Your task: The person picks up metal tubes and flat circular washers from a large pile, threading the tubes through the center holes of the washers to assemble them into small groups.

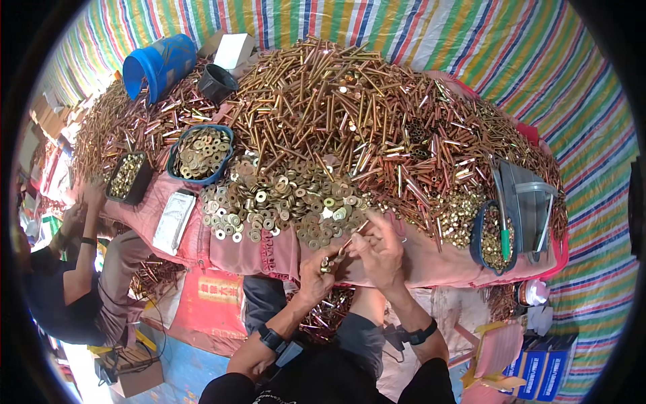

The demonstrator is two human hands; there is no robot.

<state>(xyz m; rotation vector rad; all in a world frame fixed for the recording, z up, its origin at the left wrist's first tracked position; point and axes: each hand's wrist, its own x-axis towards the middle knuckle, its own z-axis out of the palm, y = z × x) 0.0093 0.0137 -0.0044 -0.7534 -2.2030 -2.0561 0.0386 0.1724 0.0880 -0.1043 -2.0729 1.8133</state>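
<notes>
**Both hands busy at the edge of a brass-coloured heap**

Forearms with dark wristbands come up from the lower edge to the near rim of the tabletop [431, 266], which is draped in pink cloth. My left hand [317, 269] has its grip closed on a short golden bolt [328, 262], fingers curled tight around it. My right hand [377, 250] sits just beside it, fingertips pinched narrow on a small piece at the bolt's end; whether that piece is a washer I cannot tell. The two hands touch over the cloth, just short of the loose spread of flat golden washers [282, 202].

Behind the washers rises a large mound of long brass and copper-coloured bolts [350, 108] that covers most of the surface. A blue bowl of washers [200, 153] stands at the left of the spread, and a dark rectangular tray of small parts [128, 176] sits further left. A white plastic bag [173, 221] lies flat near the front edge. At the back left a blue bucket [159, 65] lies tipped on its side, with a black cup [217, 83] near it. On the right a grey dustpan [528, 202] rests next to a blue tub of small nuts [494, 239] holding a green-handled tool.

Another person [74, 283] sits at the left end, hands on the heap. A striped tarpaulin [552, 81] spreads beyond.
</notes>
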